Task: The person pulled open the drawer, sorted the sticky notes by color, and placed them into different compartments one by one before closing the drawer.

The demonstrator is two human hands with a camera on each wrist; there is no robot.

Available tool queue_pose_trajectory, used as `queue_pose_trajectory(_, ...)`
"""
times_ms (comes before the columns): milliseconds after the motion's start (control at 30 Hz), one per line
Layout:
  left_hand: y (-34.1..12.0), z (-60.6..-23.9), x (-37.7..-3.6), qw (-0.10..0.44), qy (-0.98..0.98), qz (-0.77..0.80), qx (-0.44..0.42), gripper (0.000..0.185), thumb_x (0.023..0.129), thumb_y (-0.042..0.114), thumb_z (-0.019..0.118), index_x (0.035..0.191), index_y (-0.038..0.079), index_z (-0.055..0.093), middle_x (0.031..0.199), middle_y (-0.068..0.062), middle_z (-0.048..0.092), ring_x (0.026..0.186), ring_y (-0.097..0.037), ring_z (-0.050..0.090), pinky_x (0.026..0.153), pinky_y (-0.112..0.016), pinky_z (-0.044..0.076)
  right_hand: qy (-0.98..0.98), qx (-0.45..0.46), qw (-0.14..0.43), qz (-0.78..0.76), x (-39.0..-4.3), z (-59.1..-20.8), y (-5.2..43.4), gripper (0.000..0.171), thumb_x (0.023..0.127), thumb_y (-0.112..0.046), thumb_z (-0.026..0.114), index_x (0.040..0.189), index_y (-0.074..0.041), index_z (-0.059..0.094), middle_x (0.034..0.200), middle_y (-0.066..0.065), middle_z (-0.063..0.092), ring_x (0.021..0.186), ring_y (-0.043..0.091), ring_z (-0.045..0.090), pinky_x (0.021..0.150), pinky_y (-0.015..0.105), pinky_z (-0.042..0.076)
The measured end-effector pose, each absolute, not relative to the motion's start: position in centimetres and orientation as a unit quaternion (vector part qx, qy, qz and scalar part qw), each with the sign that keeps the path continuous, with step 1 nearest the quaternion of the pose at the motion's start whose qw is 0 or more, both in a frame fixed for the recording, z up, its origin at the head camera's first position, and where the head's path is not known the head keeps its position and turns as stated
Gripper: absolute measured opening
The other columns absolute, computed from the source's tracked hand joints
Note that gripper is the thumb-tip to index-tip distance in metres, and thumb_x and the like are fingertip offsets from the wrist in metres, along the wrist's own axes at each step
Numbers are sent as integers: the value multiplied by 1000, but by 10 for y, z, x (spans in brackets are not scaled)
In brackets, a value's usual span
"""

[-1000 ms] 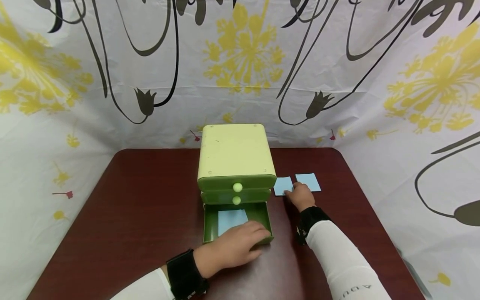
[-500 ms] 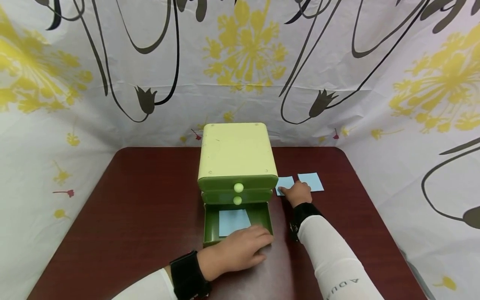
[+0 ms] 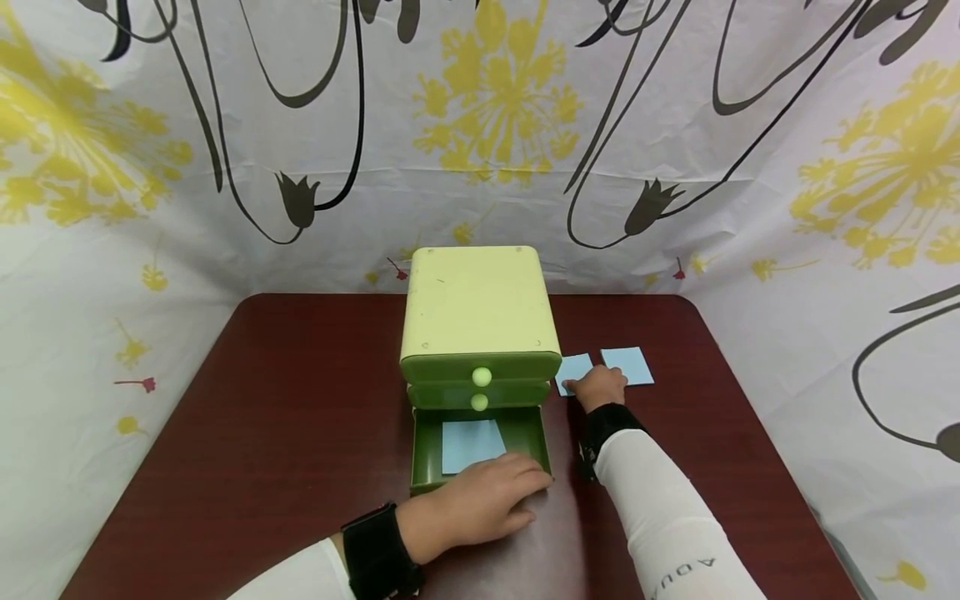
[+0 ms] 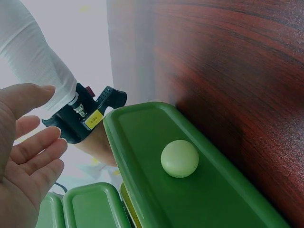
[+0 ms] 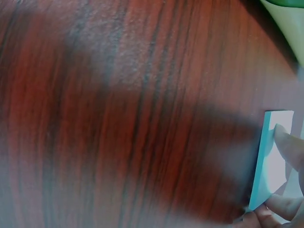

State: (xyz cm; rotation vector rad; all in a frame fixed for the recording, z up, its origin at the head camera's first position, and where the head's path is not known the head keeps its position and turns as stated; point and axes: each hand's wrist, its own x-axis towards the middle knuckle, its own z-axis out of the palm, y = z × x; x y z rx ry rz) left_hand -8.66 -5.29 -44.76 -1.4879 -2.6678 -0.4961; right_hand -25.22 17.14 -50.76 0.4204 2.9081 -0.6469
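Note:
My right hand is at the nearer of two light blue sticky note pads on the table, right of a small drawer cabinet. In the right wrist view, the thumb lies on that pad's top face while fingers pinch its lower edge. The cabinet's bottom drawer is pulled out, and another blue pad lies flat inside. Above the drawer's front edge, my left hand hovers with relaxed fingers and holds nothing. The left wrist view shows it beside the drawer front and its round knob.
A second blue pad lies just right of my right hand. Two upper drawers of the cabinet are closed, each with a pale knob. The dark red table meets a flower-patterned cloth behind and at both sides.
My right hand has shifted left from between the two pads onto the left one. My left hand has edged slightly right along the drawer front.

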Motion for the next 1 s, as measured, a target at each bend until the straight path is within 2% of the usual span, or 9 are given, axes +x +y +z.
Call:
queue_pose_trajectory(133, -53, -448, -86, 21, -861, -164, -482, 36, 90, 18, 69, 124, 12, 59, 119, 3, 60, 113, -9, 54, 94, -17, 44, 953, 149, 49, -258, -250, -507, 175, 61, 85, -29, 73, 118, 19, 54, 117, 35, 54, 112, 48, 49, 97, 52, 44)
queue_pose_trajectory(233, -53, -449, -85, 16, -861, -167, -480, 36, 91, 18, 68, 125, 11, 60, 120, 3, 60, 114, -9, 54, 94, -17, 44, 938, 145, 37, -313, -247, -509, 179, 66, 85, -20, 72, 129, 18, 39, 118, 36, 53, 109, 47, 53, 92, 52, 47)
queue_pose_trajectory(300, -54, -450, -85, 11, -863, -170, -476, 36, 91, 17, 67, 126, 10, 60, 121, 2, 60, 115, -10, 54, 96, -18, 44, 925, 131, 30, -357, -245, -509, 183, 57, 87, -14, 68, 125, 16, 38, 115, 35, 52, 104, 46, 54, 89, 51, 47)
queue_pose_trajectory(433, -58, -451, -85, -4, -870, -177, -460, 37, 91, 16, 67, 127, 10, 60, 123, 1, 60, 118, -12, 54, 99, -20, 43, 887, 112, 28, -446, -240, -509, 195, 24, 93, -7, 57, 105, 8, 42, 109, 30, 47, 96, 41, 50, 78, 46, 43)
queue_pose_trajectory(533, -62, -452, -86, -9, -875, -181, -449, 38, 91, 17, 68, 127, 10, 60, 124, 0, 60, 119, -14, 54, 99, -22, 44, 860, 108, 25, -498, -236, -508, 206, 13, 96, -5, 52, 98, 3, 41, 105, 25, 46, 93, 35, 50, 73, 40, 42)
queue_pose_trajectory(633, -68, -454, -88, -2, -878, -185, -441, 39, 90, 17, 69, 126, 10, 60, 124, -1, 61, 119, -16, 54, 99, -24, 45, 856, 99, 8, -508, -226, -504, 217, 12, 97, -4, 51, 97, 1, 40, 94, 17, 45, 81, 27, 48, 68, 34, 40)
queue_pose_trajectory(700, -71, -456, -89, 5, -881, -185, -436, 40, 89, 18, 70, 126, 9, 60, 124, -1, 61, 119, -17, 54, 99, -26, 45, 863, 89, -5, -497, -216, -499, 224, 13, 97, -4, 52, 96, 2, 41, 85, 11, 41, 73, 21, 41, 64, 32, 37)
queue_pose_trajectory(767, -75, -457, -91, 13, -882, -189, -432, 40, 89, 19, 71, 126, 8, 60, 123, -2, 61, 118, -18, 54, 99, -27, 46, 868, 77, -11, -490, -203, -492, 230, 13, 97, -5, 52, 99, 3, 42, 85, 10, 40, 72, 20, 38, 63, 31, 35)
queue_pose_trajectory(1000, -89, -458, -92, 22, -887, -220, -405, 39, 88, 17, 71, 125, 10, 60, 121, -2, 61, 118, -20, 54, 98, -31, 47, 885, 15, -14, -464, -155, -470, 231, 18, 99, -12, 55, 104, 3, 46, 86, 10, 47, 73, 19, 41, 62, 30, 37)
